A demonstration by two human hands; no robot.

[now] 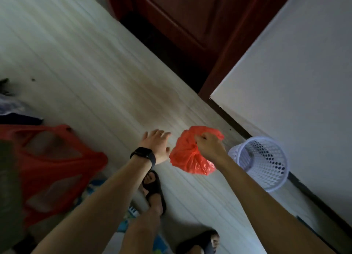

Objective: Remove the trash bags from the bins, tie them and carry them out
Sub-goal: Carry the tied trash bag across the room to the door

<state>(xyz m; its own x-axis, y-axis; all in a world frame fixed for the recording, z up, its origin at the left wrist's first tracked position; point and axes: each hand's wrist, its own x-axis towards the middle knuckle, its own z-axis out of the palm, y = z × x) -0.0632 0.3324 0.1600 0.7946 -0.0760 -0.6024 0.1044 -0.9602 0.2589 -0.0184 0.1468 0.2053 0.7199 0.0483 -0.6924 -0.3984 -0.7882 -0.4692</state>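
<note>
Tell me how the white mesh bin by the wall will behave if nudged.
The white mesh bin looks like thin perforated plastic with no liner, so it is probably light and stiff. On the smooth floor it would likely slide at a low push. It narrows toward its base, so a push near the rim may tip it.

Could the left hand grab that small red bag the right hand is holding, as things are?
Probably yes. The left hand is open and empty, just beside the small red bag, with nothing between them; the right hand only grips its bunched top.
</note>
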